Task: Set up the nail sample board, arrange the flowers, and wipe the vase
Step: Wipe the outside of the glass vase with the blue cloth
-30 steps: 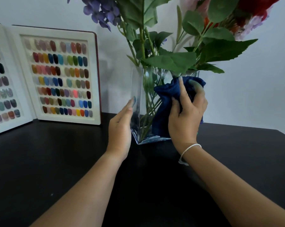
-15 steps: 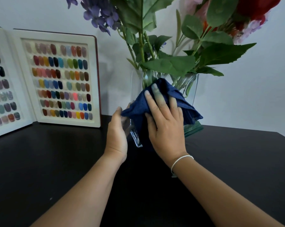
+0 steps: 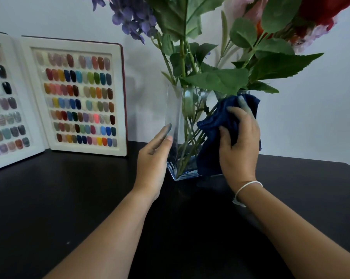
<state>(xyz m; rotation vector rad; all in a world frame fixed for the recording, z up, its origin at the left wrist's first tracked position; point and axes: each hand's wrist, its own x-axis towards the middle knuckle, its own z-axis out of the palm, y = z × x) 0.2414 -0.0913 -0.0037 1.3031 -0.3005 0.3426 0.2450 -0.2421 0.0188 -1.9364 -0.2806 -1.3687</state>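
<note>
A clear square glass vase point(image 3: 176, 109) stands on the black table point(image 3: 69, 198), filled with green stems, leaves and purple, pink and red flowers point(image 3: 216, 37). My left hand point(image 3: 155, 156) rests flat against the vase's left side, fingers straight, steadying it. My right hand point(image 3: 238, 141) presses a dark blue cloth point(image 3: 214, 125) against the vase's right front face, up near the rim. The nail sample board point(image 3: 77, 97) stands open and upright against the wall at the left, with rows of coloured nail tips.
A pale wall rises right behind the table. The board's second panel point(image 3: 3, 101) angles out at the far left edge. Large leaves overhang my right hand. The table's right corner point(image 3: 349, 168) shows at the far right.
My right hand and the cloth went from the vase's right side across its front to the left, then back to the upper right. The left hand stayed on the vase's left side.
</note>
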